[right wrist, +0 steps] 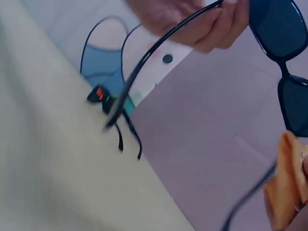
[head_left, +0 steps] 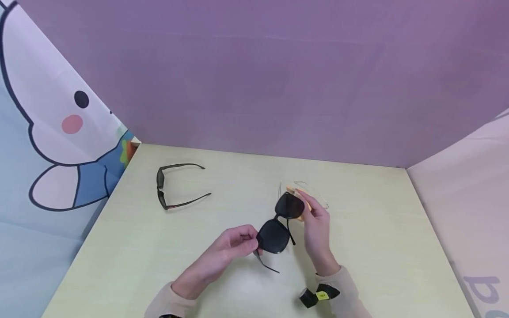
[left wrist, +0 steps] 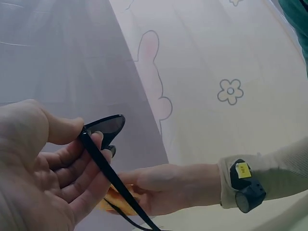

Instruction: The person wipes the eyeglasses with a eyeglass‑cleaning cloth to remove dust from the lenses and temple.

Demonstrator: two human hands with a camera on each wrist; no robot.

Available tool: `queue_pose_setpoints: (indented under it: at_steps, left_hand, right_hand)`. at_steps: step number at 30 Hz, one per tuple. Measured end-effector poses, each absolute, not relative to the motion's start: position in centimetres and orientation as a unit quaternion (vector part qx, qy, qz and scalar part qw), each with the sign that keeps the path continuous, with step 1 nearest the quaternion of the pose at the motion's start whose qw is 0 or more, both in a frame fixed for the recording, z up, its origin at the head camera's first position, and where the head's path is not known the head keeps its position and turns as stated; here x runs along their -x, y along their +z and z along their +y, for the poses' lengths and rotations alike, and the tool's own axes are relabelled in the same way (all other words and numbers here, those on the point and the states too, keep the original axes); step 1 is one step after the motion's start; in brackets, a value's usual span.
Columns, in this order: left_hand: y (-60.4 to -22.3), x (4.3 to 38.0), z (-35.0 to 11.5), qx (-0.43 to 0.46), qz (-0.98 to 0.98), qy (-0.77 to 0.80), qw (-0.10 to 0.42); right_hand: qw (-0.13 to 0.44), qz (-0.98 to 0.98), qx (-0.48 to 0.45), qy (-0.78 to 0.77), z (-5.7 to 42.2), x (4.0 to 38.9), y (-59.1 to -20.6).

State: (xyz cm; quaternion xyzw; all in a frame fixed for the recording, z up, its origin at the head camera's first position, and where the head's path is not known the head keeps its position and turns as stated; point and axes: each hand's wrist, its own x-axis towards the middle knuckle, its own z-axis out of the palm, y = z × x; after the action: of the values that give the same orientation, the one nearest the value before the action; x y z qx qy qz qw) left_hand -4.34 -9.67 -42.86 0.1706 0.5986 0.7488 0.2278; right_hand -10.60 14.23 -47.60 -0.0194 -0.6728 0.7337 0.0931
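Black sunglasses (head_left: 273, 236) slant over the pale table (head_left: 119, 265), my left hand (head_left: 230, 247) pinching their near end, my right hand (head_left: 318, 227) gripping an orange cloth (right wrist: 285, 187) at the far lens (head_left: 288, 206).

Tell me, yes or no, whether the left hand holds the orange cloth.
No, the left hand pinches the black sunglasses, while the orange cloth is in the right hand.

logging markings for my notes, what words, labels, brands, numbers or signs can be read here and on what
No text reads clearly.
Yellow label on the right wrist camera: too small to read.
Red mark on the sunglasses lying alone: too blurred.
Letter-like shapes on the right-hand backdrop: faint, not surely readable.
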Motion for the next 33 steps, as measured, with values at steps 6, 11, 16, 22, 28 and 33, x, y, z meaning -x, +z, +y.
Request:
queue_pose_setpoints:
  at_steps: [6, 11, 16, 22, 28, 33]
  left_hand:
    - [-42.8, 4.3, -9.8, -0.195, 0.602, 0.742, 0.221]
    - [-42.7, 4.6, -10.3, -0.178, 0.624, 0.731, 0.211]
    - [-42.9, 4.8, -10.3, -0.168, 0.627, 0.730, 0.215]
    - [-43.1, 4.7, -10.0, -0.189, 0.613, 0.739, 0.208]
    - [-42.8, 5.0, -10.5, -0.177, 0.629, 0.735, 0.184]
    - [-42.8, 5.2, -10.8, -0.171, 0.634, 0.731, 0.188]
  right_hand:
    - [-0.023, -0.695, 0.010, 0.719, 13.7, 10.0, -48.2]
    - [-0.092, -0.716, 0.004, 0.692, 14.0, 9.4, -49.8]
    - [-0.073, -0.700, 0.008, 0.710, 13.9, 10.1, -48.6]
    - [-0.035, -0.658, -0.007, 0.752, 13.6, 10.8, -47.2]
    - [-0.091, -0.680, 0.000, 0.728, 13.1, 9.4, -49.7]
    - [-0.107, -0.693, 0.005, 0.713, 13.1, 9.0, -50.3]
